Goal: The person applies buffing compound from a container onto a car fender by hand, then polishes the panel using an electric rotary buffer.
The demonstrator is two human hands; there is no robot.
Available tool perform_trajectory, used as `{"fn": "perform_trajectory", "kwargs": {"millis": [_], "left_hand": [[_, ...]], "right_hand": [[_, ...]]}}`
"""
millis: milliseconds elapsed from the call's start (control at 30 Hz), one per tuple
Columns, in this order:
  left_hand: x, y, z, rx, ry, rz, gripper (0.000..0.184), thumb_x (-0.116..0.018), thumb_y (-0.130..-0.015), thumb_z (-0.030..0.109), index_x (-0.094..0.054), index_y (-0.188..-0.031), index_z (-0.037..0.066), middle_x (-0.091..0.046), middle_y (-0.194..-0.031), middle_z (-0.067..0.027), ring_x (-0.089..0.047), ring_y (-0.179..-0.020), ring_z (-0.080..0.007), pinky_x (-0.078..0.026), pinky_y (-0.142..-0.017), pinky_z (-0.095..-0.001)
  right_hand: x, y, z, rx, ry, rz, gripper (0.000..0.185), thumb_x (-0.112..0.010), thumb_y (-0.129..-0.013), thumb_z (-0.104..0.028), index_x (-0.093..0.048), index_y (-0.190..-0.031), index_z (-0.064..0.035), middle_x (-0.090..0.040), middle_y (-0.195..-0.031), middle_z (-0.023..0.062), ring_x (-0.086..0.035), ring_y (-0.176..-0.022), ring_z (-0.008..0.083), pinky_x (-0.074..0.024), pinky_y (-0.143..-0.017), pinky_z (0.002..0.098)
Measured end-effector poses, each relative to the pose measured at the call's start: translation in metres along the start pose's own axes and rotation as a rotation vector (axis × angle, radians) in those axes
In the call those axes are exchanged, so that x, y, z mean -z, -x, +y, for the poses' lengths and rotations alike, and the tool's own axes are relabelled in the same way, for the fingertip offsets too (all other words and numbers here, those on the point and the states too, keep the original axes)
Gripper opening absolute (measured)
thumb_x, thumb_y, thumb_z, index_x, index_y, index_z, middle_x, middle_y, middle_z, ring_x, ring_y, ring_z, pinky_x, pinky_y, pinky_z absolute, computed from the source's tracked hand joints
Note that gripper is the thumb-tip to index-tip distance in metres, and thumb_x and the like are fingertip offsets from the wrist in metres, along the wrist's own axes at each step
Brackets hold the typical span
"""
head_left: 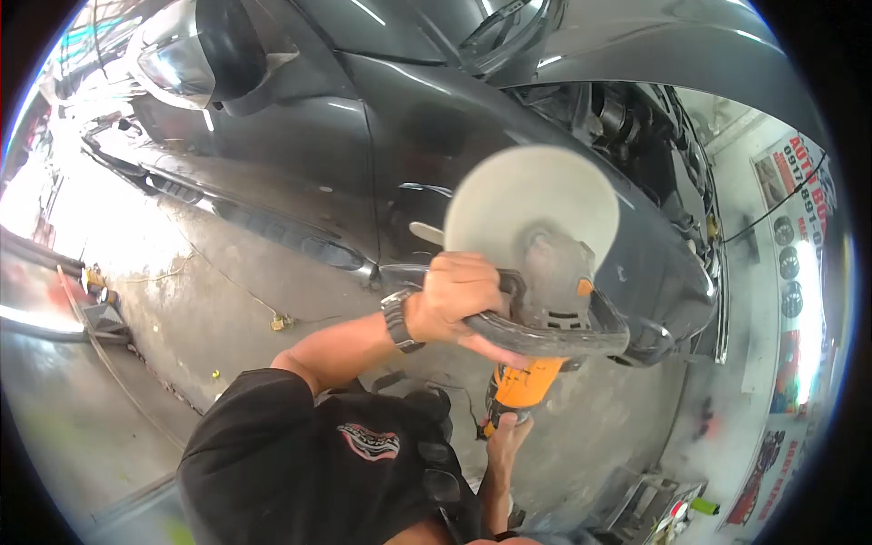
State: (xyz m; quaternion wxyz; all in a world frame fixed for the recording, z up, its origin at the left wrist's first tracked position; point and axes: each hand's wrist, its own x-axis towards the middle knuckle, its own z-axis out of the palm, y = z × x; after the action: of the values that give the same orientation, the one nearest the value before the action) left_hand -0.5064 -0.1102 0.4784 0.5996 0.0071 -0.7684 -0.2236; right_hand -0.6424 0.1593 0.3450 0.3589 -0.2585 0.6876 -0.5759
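A polisher with an orange body [525, 385] and a wide, pale round pad [495, 195] is held up in front of the dark grey car fender [422, 136]. My left hand [463, 295], a watch on its wrist, is closed around the dark loop handle [554, 338] beside the polisher's head. Lower down, my right hand [509, 436] grips the rear end of the orange body. Its fingers are partly hidden behind the tool. The pad covers part of the fender; whether it touches the paint I cannot tell.
The car's hood [672, 45] is raised above the engine bay [618, 118]. A side mirror [195, 54] juts out at upper left. Thin cords lie across the concrete floor [272, 263]. Posters [790, 218] hang on the right wall, above a metal stand [649, 509].
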Motion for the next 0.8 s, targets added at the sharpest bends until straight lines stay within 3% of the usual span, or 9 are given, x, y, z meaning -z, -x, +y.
{"fn": "perform_trajectory", "kwargs": {"millis": [33,200,233,400,433,533,667,767,800], "left_hand": [[0.021,0.005,-0.002,-0.004,-0.001,-0.006,0.056,-0.094,-0.055,0.045,-0.052,-0.065,0.009,-0.045,-0.057,-0.0014,-0.046,-0.046,-0.0204,-0.035,-0.045,-0.0316],[0.122,0.025,-0.011,0.013,0.020,-0.058,0.058,-0.094,-0.053,0.045,-0.051,-0.066,0.009,-0.043,-0.058,-0.0014,-0.044,-0.047,-0.0214,-0.034,-0.045,-0.0317],[0.138,0.029,-0.008,0.017,0.002,-0.104,0.063,-0.085,-0.060,0.058,-0.052,-0.067,0.005,-0.047,-0.058,-0.0017,-0.050,-0.048,-0.0227,-0.040,-0.047,-0.0329],[0.176,0.057,0.001,0.085,-0.046,-0.161,0.056,-0.092,-0.056,0.048,-0.053,-0.065,0.008,-0.046,-0.056,-0.0018,-0.046,-0.046,-0.0215,-0.036,-0.046,-0.0315],[0.179,0.061,0.003,0.086,-0.059,-0.176,0.054,-0.094,-0.054,0.044,-0.053,-0.064,0.010,-0.046,-0.055,-0.0015,-0.045,-0.045,-0.0206,-0.034,-0.044,-0.0308],[0.182,0.061,0.008,0.087,-0.127,-0.263,0.055,-0.094,-0.053,0.046,-0.052,-0.062,0.010,-0.045,-0.054,-0.0010,-0.044,-0.044,-0.0201,-0.034,-0.044,-0.0300],[0.158,0.038,0.010,0.029,-0.177,-0.355,0.056,-0.093,-0.053,0.046,-0.050,-0.060,0.012,-0.044,-0.054,-0.0004,-0.044,-0.043,-0.0193,-0.033,-0.044,-0.0298],[0.118,0.008,0.013,-0.039,-0.225,-0.441,0.056,-0.093,-0.053,0.046,-0.050,-0.060,0.012,-0.044,-0.054,0.0000,-0.043,-0.043,-0.0187,-0.033,-0.043,-0.0296],[0.101,-0.003,0.015,-0.059,-0.228,-0.460,0.056,-0.093,-0.054,0.046,-0.050,-0.060,0.012,-0.044,-0.054,0.0000,-0.043,-0.044,-0.0186,-0.034,-0.043,-0.0297]], "right_hand": [[-0.038,0.009,-0.009,0.002,-0.117,0.228,0.086,-0.075,-0.067,-0.075,-0.058,-0.096,0.0050,-0.060,-0.077,0.0050,-0.058,-0.059,0.0114,-0.0475,-0.051,0.0261],[-0.119,0.032,-0.019,-0.044,-0.109,0.021,0.073,-0.077,-0.073,-0.064,-0.061,-0.096,0.0036,-0.062,-0.074,0.0019,-0.059,-0.062,0.0103,-0.0481,-0.054,0.0252],[-0.129,0.034,-0.015,-0.028,-0.110,-0.014,0.071,-0.077,-0.075,-0.063,-0.062,-0.097,0.0034,-0.062,-0.075,0.0015,-0.060,-0.063,0.0102,-0.0484,-0.055,0.0252],[-0.154,0.052,0.039,-0.109,-0.113,-0.143,0.066,-0.077,-0.078,-0.058,-0.063,-0.104,0.0017,-0.063,-0.078,0.0009,-0.061,-0.066,0.0102,-0.0495,-0.058,0.0260],[-0.159,0.055,0.060,-0.147,-0.117,-0.146,0.057,-0.077,-0.081,-0.043,-0.060,-0.109,0.0026,-0.063,-0.081,0.0020,-0.061,-0.066,0.0107,-0.0509,-0.058,0.0265],[-0.185,0.058,0.042,-0.166,-0.160,-0.106,0.092,-0.069,-0.064,-0.082,-0.064,-0.095,0.0048,-0.066,-0.077,0.0053,-0.062,-0.060,0.0122,-0.0494,-0.051,0.0261],[-0.191,0.049,0.060,-0.144,-0.242,-0.094,0.095,-0.064,-0.066,-0.084,-0.063,-0.096,0.0052,-0.065,-0.075,0.0054,-0.062,-0.059,0.0127,-0.0494,-0.050,0.0277],[-0.175,0.034,0.090,-0.146,-0.390,-0.193,0.041,-0.059,-0.084,-0.015,-0.053,-0.118,0.0060,-0.064,-0.090,0.0094,-0.060,-0.057,0.0155,-0.0512,-0.050,0.0295],[-0.171,0.031,0.086,-0.117,-0.449,-0.146,0.037,-0.056,-0.085,-0.014,-0.054,-0.116,0.0066,-0.064,-0.088,0.0104,-0.060,-0.056,0.0166,-0.0507,-0.049,0.0302]]}}
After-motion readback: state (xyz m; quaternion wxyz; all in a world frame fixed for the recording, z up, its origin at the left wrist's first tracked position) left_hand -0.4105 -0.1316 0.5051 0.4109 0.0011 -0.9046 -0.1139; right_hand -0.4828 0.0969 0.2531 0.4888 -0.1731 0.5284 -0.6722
